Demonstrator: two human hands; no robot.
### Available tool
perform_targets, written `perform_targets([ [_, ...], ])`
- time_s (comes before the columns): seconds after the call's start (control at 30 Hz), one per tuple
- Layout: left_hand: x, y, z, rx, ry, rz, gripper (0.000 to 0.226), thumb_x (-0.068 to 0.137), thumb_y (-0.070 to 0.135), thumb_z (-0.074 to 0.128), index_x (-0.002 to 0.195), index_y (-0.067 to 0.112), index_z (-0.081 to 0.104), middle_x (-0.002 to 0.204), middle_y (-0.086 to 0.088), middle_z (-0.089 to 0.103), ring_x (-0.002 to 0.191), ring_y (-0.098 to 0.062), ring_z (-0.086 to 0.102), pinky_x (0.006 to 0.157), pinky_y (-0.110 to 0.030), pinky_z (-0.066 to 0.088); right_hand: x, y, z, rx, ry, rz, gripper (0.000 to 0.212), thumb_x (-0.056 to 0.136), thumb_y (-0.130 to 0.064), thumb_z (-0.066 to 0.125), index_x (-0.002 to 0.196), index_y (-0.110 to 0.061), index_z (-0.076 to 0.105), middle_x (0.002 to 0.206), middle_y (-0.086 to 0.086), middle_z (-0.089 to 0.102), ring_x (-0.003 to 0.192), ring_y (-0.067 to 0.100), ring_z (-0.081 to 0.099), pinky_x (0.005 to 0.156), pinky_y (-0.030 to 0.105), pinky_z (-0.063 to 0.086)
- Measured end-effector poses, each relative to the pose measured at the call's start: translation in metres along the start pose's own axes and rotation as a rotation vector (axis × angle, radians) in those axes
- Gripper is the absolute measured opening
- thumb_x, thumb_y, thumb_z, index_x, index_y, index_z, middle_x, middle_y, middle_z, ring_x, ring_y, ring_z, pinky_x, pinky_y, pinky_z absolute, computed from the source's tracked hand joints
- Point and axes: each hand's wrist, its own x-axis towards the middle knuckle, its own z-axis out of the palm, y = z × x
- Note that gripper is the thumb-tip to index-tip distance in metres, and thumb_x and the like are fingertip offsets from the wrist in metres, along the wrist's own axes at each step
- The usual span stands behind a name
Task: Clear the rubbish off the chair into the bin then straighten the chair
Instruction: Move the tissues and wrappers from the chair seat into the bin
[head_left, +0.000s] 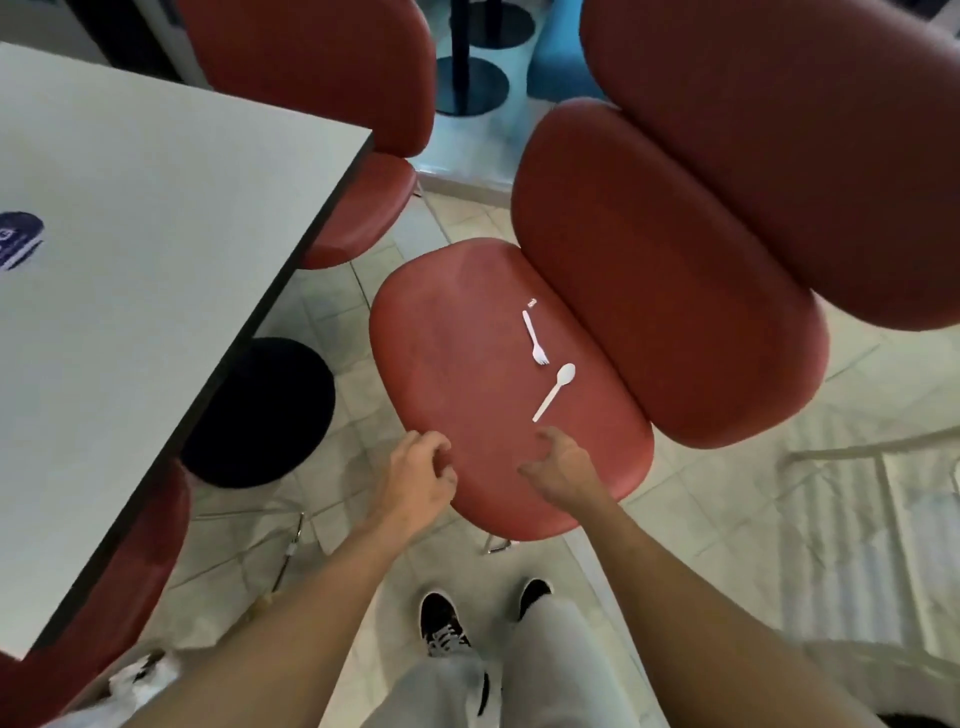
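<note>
1. Three white pieces of rubbish lie on the seat of the red chair (467, 374): a plastic fork (535, 339), a plastic spoon (555, 391) just nearer than the fork, and a tiny scrap (531, 301) beyond the fork's handle.
2. Over the chair's near edge, the right hand (563, 465) hovers with relaxed fingers, holding nothing, close to the spoon's handle.
3. At the chair's near left edge, the left hand (415, 475) hangs loosely curled, holding nothing.
4. Left of the chair stands a white bench (130, 270).

Pale tiled floor (727, 509); grey table (130, 234) left.
</note>
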Motion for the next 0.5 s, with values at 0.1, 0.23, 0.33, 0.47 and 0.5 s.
perform_targets([
  [0.1,0.034,0.010,0.005,-0.008,-0.026,0.005,0.022,0.082,0.022,0.065,0.104,0.027,0.063,0.096,0.009,0.051,0.086,-0.012,0.056,0.076,-0.027,0.047,0.023,0.003,-0.014,0.001,0.016,0.027,0.050,0.085,-0.017,0.063,0.134,-0.014,0.050,0.130,0.009,0.059,0.116,0.027,0.057,0.096,0.031,0.045],
  [0.23,0.077,0.022,0.017,0.002,-0.058,0.019,0.021,0.081,0.024,0.065,0.102,0.028,0.064,0.092,0.011,0.050,0.079,-0.010,0.057,0.077,-0.031,0.052,0.062,0.009,-0.024,0.009,0.010,0.081,0.050,0.085,-0.019,0.061,0.134,-0.016,0.050,0.127,0.010,0.060,0.115,0.029,0.058,0.096,0.034,0.047],
  [0.33,0.122,0.031,0.034,0.019,-0.081,0.029,0.024,0.082,0.024,0.063,0.106,0.028,0.063,0.095,0.009,0.051,0.084,-0.012,0.058,0.082,-0.032,0.051,0.107,0.015,-0.033,0.018,-0.014,0.108,0.048,0.085,-0.019,0.062,0.131,-0.016,0.052,0.116,0.008,0.067,0.111,0.027,0.060,0.091,0.029,0.045],
  [0.47,0.175,0.044,0.056,0.078,-0.117,0.070,0.026,0.082,0.020,0.063,0.107,0.026,0.063,0.094,0.009,0.052,0.083,-0.013,0.058,0.085,-0.033,0.051,0.161,0.025,-0.041,0.030,-0.039,0.155,0.052,0.083,-0.019,0.062,0.134,-0.017,0.050,0.109,0.012,0.069,0.107,0.027,0.061,0.084,0.026,0.044],
  [0.5,0.188,0.048,0.062,0.103,-0.128,0.085,0.027,0.082,0.019,0.063,0.107,0.027,0.063,0.094,0.009,0.052,0.084,-0.014,0.058,0.085,-0.033,0.051,0.174,0.029,-0.042,0.044,-0.045,0.164,0.052,0.082,-0.017,0.061,0.133,-0.017,0.051,0.109,0.012,0.069,0.105,0.027,0.062,0.081,0.025,0.043],
])
